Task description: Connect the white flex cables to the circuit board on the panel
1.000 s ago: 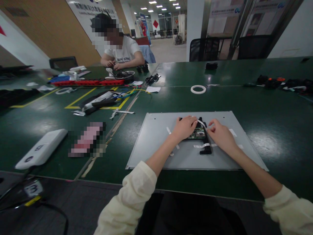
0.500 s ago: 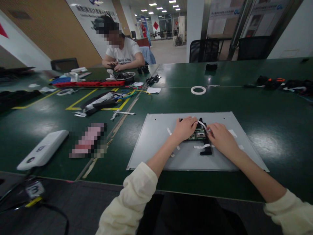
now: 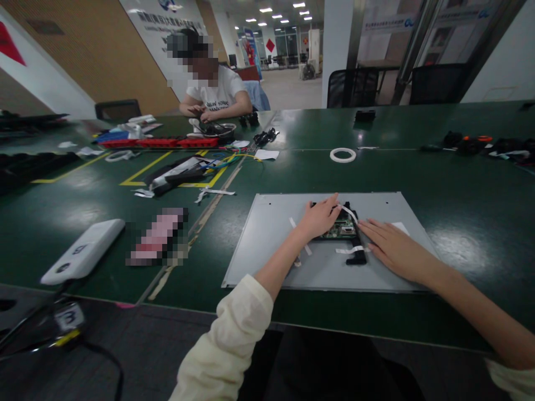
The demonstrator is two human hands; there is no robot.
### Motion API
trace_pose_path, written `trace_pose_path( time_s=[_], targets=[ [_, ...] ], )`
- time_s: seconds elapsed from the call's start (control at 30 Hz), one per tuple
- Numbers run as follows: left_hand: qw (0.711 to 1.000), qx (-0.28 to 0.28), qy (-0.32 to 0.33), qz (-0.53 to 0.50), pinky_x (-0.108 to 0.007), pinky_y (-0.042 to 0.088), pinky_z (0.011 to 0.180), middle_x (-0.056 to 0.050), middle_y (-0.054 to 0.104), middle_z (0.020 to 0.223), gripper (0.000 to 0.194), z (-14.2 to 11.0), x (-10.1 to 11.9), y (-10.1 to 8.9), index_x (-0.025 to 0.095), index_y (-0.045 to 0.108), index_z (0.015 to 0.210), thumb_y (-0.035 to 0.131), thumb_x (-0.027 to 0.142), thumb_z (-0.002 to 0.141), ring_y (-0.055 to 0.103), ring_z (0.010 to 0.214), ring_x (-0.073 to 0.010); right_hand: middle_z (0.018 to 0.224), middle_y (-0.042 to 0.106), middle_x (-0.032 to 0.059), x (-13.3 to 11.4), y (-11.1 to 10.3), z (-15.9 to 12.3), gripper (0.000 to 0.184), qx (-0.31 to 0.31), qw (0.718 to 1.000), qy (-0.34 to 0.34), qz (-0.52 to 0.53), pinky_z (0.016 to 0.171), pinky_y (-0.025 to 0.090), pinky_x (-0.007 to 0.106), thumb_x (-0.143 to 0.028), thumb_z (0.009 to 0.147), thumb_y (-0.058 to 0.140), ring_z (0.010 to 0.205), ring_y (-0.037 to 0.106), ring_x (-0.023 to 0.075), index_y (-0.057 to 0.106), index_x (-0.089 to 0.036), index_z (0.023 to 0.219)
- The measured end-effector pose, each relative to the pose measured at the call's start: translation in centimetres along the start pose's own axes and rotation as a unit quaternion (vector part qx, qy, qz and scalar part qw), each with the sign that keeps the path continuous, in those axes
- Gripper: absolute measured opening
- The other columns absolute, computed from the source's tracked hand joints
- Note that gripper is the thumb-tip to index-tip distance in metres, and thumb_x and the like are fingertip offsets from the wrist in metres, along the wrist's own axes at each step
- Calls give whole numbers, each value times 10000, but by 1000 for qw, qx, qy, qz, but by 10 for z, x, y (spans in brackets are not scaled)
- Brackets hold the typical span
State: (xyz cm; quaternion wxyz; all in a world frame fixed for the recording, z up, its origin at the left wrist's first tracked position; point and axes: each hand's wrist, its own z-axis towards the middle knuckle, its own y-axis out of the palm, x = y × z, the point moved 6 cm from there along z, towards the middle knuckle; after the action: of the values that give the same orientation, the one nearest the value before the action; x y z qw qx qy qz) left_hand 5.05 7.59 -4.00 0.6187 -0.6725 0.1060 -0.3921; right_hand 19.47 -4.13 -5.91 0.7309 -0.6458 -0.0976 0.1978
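Observation:
A grey flat panel (image 3: 267,239) lies on the table before me. On it sits a green circuit board (image 3: 334,230) beside a black bracket-like part (image 3: 356,257). My left hand (image 3: 320,220) rests over the board's left side, fingers spread, hiding part of it. A white tape strip (image 3: 350,213) curves from near my left fingertips across the black part toward my right fingers. My right hand (image 3: 393,248) lies flat with fingers stretched out, its tips by the strip's end. Another short tape piece (image 3: 350,250) crosses the bracket lower down.
A white tape roll (image 3: 343,155) lies beyond the panel. To the left are a white power bank-like device (image 3: 83,250) and a blurred pinkish object (image 3: 161,236). Across the table a person (image 3: 217,94) sits near red strips (image 3: 159,143) and cables.
My right hand has gone from bent fingers at the tape to lying flat, slightly lower and to the right. My left index finger has lifted and straightened. The view has shifted slightly.

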Motion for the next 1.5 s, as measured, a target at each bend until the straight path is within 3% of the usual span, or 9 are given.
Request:
trace_pose_path(
  time_s=[0.23, 0.43, 0.57, 0.73, 0.9, 1.1, 1.27, 1.5],
  targets=[
    [1000, 4, 0, 16, -477, 220, 1077, -66, 457, 1386, 512, -2, 1, 0, 223, 249, 1412, 148, 434, 957, 371, 1309, -190, 1465, 298, 6, 1, 3, -1, 533, -11, 999, 10, 35, 1079, 276, 491, -396, 942, 281, 1353, 254, 226, 230, -268, 1457],
    [999, 30, 4, -45, -430, 266, 1068, -60, 523, 1327, 521, 0, -4, -3, 195, 195, 1428, 158, 419, 959, 423, 1273, -179, 1452, 328, 19, 5, -4, -1, 512, -1, 998, 5, 64, 1071, 284, 486, -399, 947, 280, 1342, 281, 225, 258, -283, 1446],
    [990, 78, 7, -119, -333, 367, 1000, -79, 558, 1280, 517, -1, -8, -19, 161, 214, 1419, 215, 391, 957, 522, 1165, -172, 1463, 304, 32, 10, -4, -6, 541, 1, 998, 3, 62, 1080, 236, 519, -422, 947, 281, 1342, 282, 230, 188, -283, 1462],
    [977, 134, 21, -164, -287, 387, 968, -76, 565, 1261, 485, -10, -14, -58, 177, 268, 1393, 261, 386, 955, 533, 1128, -150, 1470, 285, 64, 13, 2, -10, 620, 10, 1000, 16, 24, 1090, 204, 519, -457, 941, 286, 1344, 277, 235, 71, -246, 1482],
    [968, 197, -45, -147, -303, 388, 956, -63, 622, 1160, 465, -20, -56, -90, 165, 323, 1358, 283, 373, 944, 553, 1077, -148, 1482, 258, 49, 18, 3, -13, 619, -4, 1000, 31, 1, 1097, 202, 504, -471, 945, 263, 1355, 253, 212, 50, -248, 1482],
    [950, 203, -115, -208, -310, 439, 883, -54, 666, 1053, 416, -27, -111, -99, 178, 477, 1228, 333, 402, 909, 592, 995, -168, 1486, 247, 35, 39, 6, -25, 596, -9, 997, 74, -18, 1071, 233, 539, -473, 944, 238, 1356, 245, 235, 75, -267, 1479],
    [927, 249, -122, -251, -316, 434, 879, -59, 676, 996, 386, -28, -130, -96, 171, 535, 1142, 378, 408, 880, 604, 975, -184, 1470, 287, 50, 60, 7, -40, 596, 0, 992, 119, -41, 1045, 271, 552, -490, 936, 224, 1334, 293, 252, 117, -259, 1476],
    [931, 257, -127, -226, -293, 440, 822, -56, 679, 954, 343, -26, -137, -86, 180, 556, 1084, 393, 398, 875, 616, 920, -178, 1462, 307, 57, 103, 11, -73, 617, 2, 969, 238, -59, 1035, 274, 574, -519, 918, 191, 1338, 282, 265, 150, -249, 1471]
  ],
)
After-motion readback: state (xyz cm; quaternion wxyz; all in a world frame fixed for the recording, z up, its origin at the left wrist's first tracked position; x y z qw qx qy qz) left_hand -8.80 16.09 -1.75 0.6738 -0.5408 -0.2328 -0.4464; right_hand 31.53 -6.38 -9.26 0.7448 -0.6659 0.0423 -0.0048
